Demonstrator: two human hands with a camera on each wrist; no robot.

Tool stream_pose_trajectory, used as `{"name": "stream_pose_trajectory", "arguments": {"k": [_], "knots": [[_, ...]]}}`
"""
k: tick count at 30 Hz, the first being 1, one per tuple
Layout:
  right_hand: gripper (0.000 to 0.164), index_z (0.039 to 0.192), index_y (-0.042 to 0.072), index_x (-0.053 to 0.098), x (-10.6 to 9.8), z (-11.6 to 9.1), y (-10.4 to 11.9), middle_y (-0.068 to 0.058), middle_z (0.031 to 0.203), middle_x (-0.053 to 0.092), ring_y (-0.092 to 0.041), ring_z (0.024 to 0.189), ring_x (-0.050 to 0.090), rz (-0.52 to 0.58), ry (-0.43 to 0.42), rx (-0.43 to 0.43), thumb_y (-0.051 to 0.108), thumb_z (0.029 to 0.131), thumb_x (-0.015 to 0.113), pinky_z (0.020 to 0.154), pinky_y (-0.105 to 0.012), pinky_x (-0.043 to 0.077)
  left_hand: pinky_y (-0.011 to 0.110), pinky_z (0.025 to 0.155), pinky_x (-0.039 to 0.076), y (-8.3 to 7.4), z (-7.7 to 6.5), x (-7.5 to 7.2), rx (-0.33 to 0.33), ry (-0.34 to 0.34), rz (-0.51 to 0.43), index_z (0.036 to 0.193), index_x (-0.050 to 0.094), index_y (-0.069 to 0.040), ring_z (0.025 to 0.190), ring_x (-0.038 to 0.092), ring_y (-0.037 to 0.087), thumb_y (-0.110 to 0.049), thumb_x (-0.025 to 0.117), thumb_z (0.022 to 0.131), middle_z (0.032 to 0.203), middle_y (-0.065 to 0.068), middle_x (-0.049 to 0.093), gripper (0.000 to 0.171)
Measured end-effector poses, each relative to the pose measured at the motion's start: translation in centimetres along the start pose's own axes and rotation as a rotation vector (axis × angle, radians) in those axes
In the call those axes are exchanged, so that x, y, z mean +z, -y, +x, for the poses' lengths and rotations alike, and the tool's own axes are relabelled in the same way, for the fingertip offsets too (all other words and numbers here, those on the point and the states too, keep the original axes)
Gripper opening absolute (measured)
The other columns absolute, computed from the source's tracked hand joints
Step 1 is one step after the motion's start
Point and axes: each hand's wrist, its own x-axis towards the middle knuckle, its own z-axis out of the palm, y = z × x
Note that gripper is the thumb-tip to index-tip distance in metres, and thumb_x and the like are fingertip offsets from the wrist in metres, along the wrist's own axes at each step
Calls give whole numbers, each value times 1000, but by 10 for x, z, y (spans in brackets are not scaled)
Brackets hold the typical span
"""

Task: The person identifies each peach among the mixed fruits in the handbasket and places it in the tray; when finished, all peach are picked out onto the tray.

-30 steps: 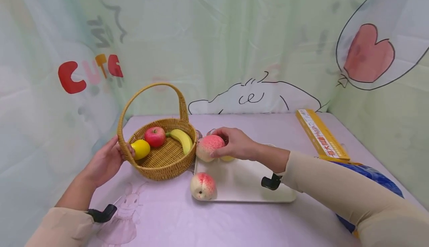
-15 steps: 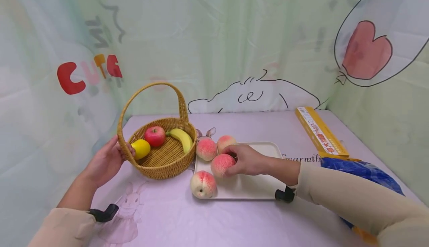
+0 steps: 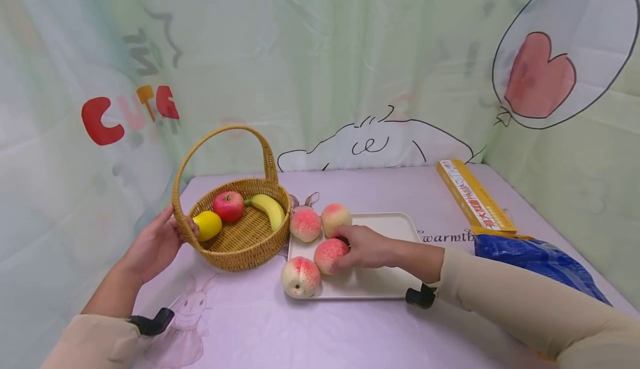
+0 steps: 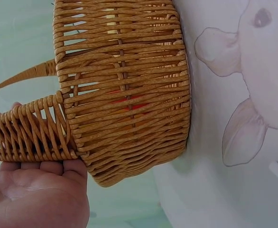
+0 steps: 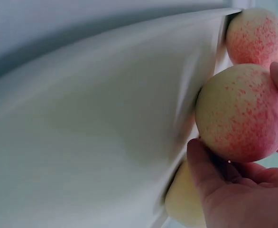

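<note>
My left hand grips the handle of a wicker basket at its near left side. Inside the basket lie a red apple, a yellow lemon-like fruit and a banana. In the left wrist view, my fingers wrap behind the handle's broad foot. My right hand pinches a pink peach between thumb and fingers, low over the white tray. Around it sit a front peach, a back-left peach and a back peach.
An orange pasta box lies at the back right of the cloth-covered table. In front of it is a blue packet, partly under my right sleeve. Printed curtains close off the back and sides.
My right hand has come toward me and to the right from beside the basket's rim, then settled slightly lower with the peach. The two rear peaches are uncovered. My left hand stays put.
</note>
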Motion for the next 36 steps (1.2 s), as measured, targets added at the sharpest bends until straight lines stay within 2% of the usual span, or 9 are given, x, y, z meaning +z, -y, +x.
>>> {"name": "stream_pose_trajectory", "arguments": {"k": [4,7,10,13,15,23,27,32,36], "knots": [[54,122,7,63,2,-2,4,2,108,69,-13,99,61,-15,-1,-15,26,77,86,92,-33,51,23,102,42,1,-1,0,0,-9,2,122,43,-20,112,56,13,-40,16,114,111,-4,63,34],[62,129,7,61,2,-4,6,-1,118,69,-19,111,64,2,-5,-36,29,77,87,100,-41,51,23,102,42,1,-1,-1,0,-9,4,122,43,-20,113,56,13,-40,16,114,112,-4,63,34],[78,140,3,55,1,-9,8,-8,134,65,-29,125,62,-9,-26,-74,35,77,87,108,-50,48,24,102,42,1,-1,-2,0,-6,4,122,42,-20,113,55,13,-40,16,114,112,-4,63,34],[88,148,-1,48,-2,-13,11,-15,145,58,-36,132,58,-26,-65,-102,39,79,85,111,-54,46,24,102,42,2,0,-3,7,8,3,122,43,-20,113,55,13,-39,15,114,112,-4,63,35],[90,150,-3,45,-4,-14,13,-18,150,55,-38,134,56,-15,-88,-113,40,81,84,112,-54,44,24,102,42,1,0,-4,7,18,8,122,43,-19,114,55,13,-39,15,114,112,-3,64,36],[73,151,2,46,-18,-15,25,-19,152,53,-38,140,53,166,-155,-158,32,93,77,118,-51,40,24,103,41,1,-1,-10,12,51,-7,120,50,-19,113,56,13,-38,13,114,113,-3,65,42],[70,151,1,46,-25,-16,30,-18,151,54,-36,140,53,218,-164,-112,33,95,74,116,-50,42,25,103,42,1,-3,-12,33,71,-20,120,51,-18,114,56,13,-36,12,114,114,-2,66,43],[67,150,-3,45,-32,-14,29,-22,148,55,-38,139,53,325,-153,-73,28,97,71,113,-50,45,24,102,43,1,-8,-13,53,49,19,123,47,-21,113,56,13,-36,12,115,115,-2,65,40],[65,150,-1,45,-39,-16,29,-22,148,55,-37,138,54,342,-159,-60,28,98,70,112,-50,46,23,102,43,1,-10,-12,69,53,37,126,48,-20,113,56,13,-34,12,115,118,-2,65,41]]}}
